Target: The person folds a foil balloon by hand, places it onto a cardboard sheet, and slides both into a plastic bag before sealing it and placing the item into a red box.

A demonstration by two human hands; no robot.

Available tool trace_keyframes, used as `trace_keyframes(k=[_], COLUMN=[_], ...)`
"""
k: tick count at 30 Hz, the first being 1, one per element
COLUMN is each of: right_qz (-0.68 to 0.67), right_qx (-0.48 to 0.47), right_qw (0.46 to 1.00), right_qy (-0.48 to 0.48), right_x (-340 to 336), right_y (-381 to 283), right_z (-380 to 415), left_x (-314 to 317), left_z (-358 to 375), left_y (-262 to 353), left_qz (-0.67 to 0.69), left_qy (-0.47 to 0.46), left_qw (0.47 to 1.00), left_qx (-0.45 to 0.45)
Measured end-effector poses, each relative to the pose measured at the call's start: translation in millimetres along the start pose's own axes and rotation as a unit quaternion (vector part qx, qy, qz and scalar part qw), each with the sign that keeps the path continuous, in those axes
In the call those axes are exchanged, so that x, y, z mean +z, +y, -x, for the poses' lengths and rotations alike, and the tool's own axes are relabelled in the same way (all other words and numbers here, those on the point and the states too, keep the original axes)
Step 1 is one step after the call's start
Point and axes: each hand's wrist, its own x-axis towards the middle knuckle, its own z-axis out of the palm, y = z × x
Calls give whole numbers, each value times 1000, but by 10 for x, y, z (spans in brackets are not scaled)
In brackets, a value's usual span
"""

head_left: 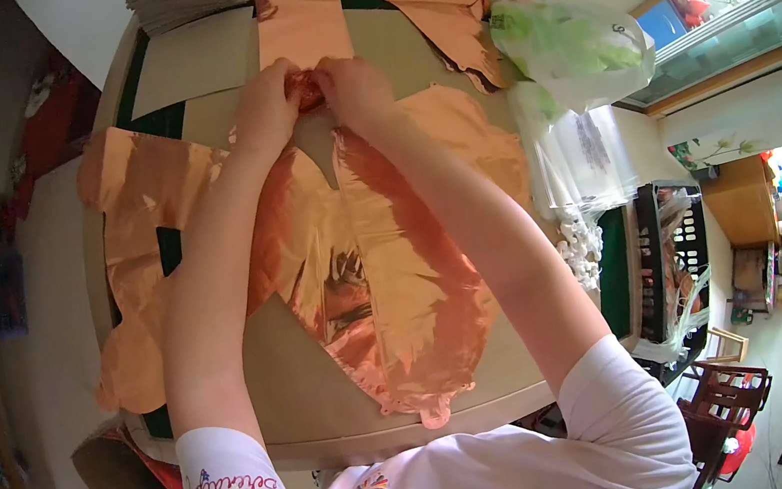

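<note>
Copper-coloured bunched foil (308, 91) sits pinched between my left hand (268, 111) and right hand (356, 90) at twelve o'clock; I see the flat foil balloon (418, 291) reaching towards six o'clock on the table (286, 387). Uneven tugging could crease or split it.

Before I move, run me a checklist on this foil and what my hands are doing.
1. Left hand on the foil: ok, fingers closed at its far end.
2. Right hand on the foil: ok, close beside the left.
3. Foil lying smooth: not ok, bunched between the hands and creased below.
4. Green bag off the held foil: ok, away to the right.
5. Underside undamaged: cannot tell, out of sight.
</note>
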Motion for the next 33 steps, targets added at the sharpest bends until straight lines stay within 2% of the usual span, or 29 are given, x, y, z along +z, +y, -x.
trace_keyframes(k=[1,2,3,4,6,7,10,13,16,19,20,22,24,25,26,28,29,31,33], right_qz=[-47,-199,-345,-482,-332,-250,-107,-104,-148,-405,-485,-632,-409,-281,-190,-144,-121,-124,-160], right_qx=[64,121,175,224,100,35,-105,11,91,129,138,155,39,-20,2,-41,-64,-61,-72], right_qw=[997,972,922,847,938,967,983,994,983,898,853,734,902,955,981,988,989,989,984], right_qy=[14,12,11,10,-18,-32,-104,-16,62,113,137,195,132,95,44,-26,-61,-56,-27], right_x=[24,44,83,69,64,10,-206,-35,87,186,214,-102,-272,-309,-202,-171,-152,-85,-55], right_y=[-7,49,184,223,207,135,-78,-1,147,404,460,103,-21,-24,29,21,13,50,87], right_z=[-32,-103,-203,-250,-183,-129,57,-72,-223,-329,-358,-342,-216,-167,-166,-105,-90,-75,-76], left_x=[2,37,105,116,88,67,39,82,61,-38,-54,-56,-54,-36,4,55,73,61,19], left_z=[28,44,59,61,53,42,-1,14,83,129,122,102,162,189,176,101,47,-53,-97], left_y=[7,-49,-140,-183,-271,-286,-261,-126,-117,-128,-163,-232,-160,-128,-151,-220,-257,-225,-178], left_qz=[0,6,12,18,-18,-36,-24,-77,-244,-273,-263,-242,-211,-194,-210,-246,-227,-187,-99], left_qy=[19,31,44,56,21,4,-3,180,188,8,-29,-105,-66,-47,-57,-73,-83,-106,-73], left_qw=[1000,999,999,998,999,998,1000,976,931,942,945,947,954,956,952,945,956,972,992], left_qx=[-1,4,9,16,33,41,18,95,198,196,192,183,204,216,213,204,167,94,18])
